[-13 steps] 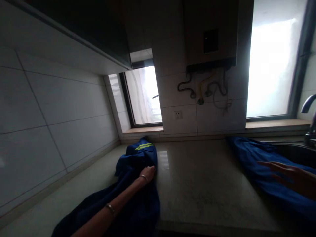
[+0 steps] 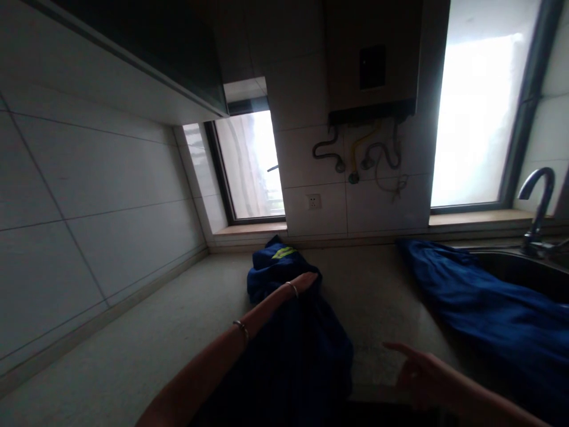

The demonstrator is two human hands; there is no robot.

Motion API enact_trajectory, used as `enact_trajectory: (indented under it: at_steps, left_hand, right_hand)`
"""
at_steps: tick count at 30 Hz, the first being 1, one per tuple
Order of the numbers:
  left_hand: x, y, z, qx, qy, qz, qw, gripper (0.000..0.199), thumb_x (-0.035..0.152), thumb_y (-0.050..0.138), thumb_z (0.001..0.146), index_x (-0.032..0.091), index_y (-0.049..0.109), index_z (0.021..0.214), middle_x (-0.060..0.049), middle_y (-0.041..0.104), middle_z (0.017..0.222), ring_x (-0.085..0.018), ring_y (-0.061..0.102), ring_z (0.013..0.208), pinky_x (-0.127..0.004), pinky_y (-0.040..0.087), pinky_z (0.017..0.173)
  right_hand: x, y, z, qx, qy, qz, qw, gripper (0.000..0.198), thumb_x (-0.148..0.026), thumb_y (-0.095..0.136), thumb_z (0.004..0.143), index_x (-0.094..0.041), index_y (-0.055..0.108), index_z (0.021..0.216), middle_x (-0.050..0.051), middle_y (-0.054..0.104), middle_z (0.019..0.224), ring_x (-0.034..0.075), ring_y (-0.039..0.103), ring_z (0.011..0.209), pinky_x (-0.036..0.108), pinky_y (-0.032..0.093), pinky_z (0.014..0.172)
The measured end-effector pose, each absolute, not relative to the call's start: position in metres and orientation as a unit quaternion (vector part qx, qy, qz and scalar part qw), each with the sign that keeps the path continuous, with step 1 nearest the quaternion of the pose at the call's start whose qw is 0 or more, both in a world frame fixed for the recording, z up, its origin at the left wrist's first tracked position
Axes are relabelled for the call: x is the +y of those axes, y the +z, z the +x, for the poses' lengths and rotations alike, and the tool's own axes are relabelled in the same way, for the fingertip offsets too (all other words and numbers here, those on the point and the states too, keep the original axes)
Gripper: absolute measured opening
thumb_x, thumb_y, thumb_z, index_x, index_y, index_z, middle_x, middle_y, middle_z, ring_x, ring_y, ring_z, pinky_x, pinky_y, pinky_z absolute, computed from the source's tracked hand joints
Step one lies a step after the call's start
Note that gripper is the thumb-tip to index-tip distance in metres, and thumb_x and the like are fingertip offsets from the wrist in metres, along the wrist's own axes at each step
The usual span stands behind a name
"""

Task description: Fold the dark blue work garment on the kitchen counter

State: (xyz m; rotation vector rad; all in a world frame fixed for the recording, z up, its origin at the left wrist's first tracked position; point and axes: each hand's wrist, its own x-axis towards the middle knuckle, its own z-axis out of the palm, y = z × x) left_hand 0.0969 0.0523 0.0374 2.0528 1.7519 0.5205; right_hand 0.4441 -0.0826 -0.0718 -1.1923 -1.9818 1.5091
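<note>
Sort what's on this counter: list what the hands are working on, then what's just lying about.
In hand:
left hand resting flat on the blue garment with a yellow stripe
right hand open above the counter

Lying about:
second blue garment beside the sink
faucet

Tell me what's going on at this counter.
A person stands at a kitchen counter with blue work clothes spread across it. The left hand rests flat on a blue garment with a yellow stripe near the back wall. The right hand hovers open above the counter's front edge, holding nothing. A second blue garment lies to the right, draped toward the sink by the faucet.
</note>
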Motion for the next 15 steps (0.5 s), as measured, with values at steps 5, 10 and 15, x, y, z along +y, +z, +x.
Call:
enact_trajectory:
  at_steps: [5, 10, 15]
  left_hand:
    - [0.046, 0.062, 0.074, 0.606, 0.201, 0.711, 0.293, 0.046, -0.001, 0.031, 0.076, 0.005, 0.053, 0.116, -0.009, 0.066, 0.106, -0.015, 0.062, 0.087, -0.022, 0.047, 0.071]
    - [0.031, 0.071, 0.076, 0.587, 0.210, 0.714, 0.317, 0.040, 0.001, 0.038, 0.066, 0.007, 0.063, 0.097, -0.007, 0.069, 0.088, -0.015, 0.064, 0.075, -0.022, 0.048, 0.063]
    - [-0.034, 0.078, 0.124, 0.530, 0.184, 0.813, 0.156, 0.037, 0.025, 0.040, 0.082, 0.013, 0.064, 0.107, -0.010, 0.068, 0.098, -0.023, 0.062, 0.092, -0.032, 0.046, 0.082]
  right_hand:
    - [-0.113, -0.112, 0.374, -0.528, 0.744, -0.330, 0.241, 0.103, -0.047, 0.077, 0.048, -0.046, 0.023, 0.136, -0.002, 0.066, 0.088, 0.016, 0.065, 0.066, 0.021, 0.047, 0.052]
    - [-0.131, -0.089, 0.317, -0.354, 0.808, -0.347, 0.317, 0.089, -0.040, 0.074, 0.062, -0.033, 0.026, 0.136, -0.002, 0.064, 0.080, 0.013, 0.065, 0.064, 0.023, 0.047, 0.058]
    - [-0.112, -0.038, 0.295, -0.273, 0.806, -0.377, 0.366, 0.031, -0.026, 0.071, 0.068, -0.018, 0.052, 0.091, -0.003, 0.057, 0.064, 0.009, 0.060, 0.056, 0.019, 0.045, 0.052]
